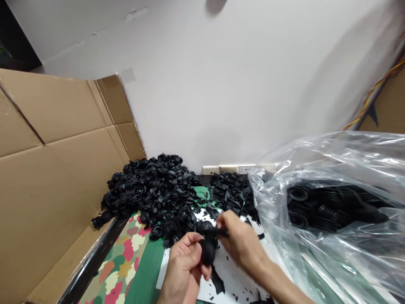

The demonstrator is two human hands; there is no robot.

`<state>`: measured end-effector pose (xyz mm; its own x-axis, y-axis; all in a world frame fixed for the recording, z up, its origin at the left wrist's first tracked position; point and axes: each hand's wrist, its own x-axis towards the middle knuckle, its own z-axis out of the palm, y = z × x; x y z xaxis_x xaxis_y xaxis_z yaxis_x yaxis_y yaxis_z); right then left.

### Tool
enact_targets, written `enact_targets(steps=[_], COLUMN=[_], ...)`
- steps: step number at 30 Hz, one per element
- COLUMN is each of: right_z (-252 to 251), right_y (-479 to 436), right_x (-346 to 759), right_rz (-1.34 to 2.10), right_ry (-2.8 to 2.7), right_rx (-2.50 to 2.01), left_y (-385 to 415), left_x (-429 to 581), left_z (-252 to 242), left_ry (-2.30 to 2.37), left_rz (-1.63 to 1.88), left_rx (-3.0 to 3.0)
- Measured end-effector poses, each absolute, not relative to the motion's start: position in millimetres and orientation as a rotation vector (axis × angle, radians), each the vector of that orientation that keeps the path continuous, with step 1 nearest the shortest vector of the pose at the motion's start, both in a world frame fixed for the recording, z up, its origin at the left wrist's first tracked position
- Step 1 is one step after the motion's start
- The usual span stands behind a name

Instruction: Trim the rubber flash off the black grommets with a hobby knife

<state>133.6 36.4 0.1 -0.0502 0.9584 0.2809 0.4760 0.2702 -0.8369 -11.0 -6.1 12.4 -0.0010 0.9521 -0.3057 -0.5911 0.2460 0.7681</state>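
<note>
A black, rounded piece of rubber-like material (208, 252) is held above the white flat sheet (232, 272), a little left of its middle. Over the farther part of this sheet, a thin, straight, dark object (217, 232) is held almost level. Whether the two touch cannot be told.

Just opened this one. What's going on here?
A person's left hand holds a rounded black piece above a white sheet. The right hand grips something thin and dark close to it; I cannot tell what it is. Black scraps lie on the sheet, a heap of black parts beyond the left hand, and a clear bag holding ribbed black parts at right.
</note>
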Motion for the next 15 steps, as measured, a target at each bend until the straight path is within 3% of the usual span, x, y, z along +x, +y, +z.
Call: enact_targets(steps=[4,15], right_z=[-0.5,3.6], right_y=[50.0,29.1], right_x=[150.7,129.6], right_rz=[0.72,1.158], right_ry=[-1.52,-1.579], right_rx=[-1.428,-1.071], left_y=[-7.8,-2.7], left_x=[-15.3,-14.3], left_z=[8.5,-0.2], left_ry=[0.951,0.848], left_rz=[1.345,1.384], left_rx=[0.451,0.375])
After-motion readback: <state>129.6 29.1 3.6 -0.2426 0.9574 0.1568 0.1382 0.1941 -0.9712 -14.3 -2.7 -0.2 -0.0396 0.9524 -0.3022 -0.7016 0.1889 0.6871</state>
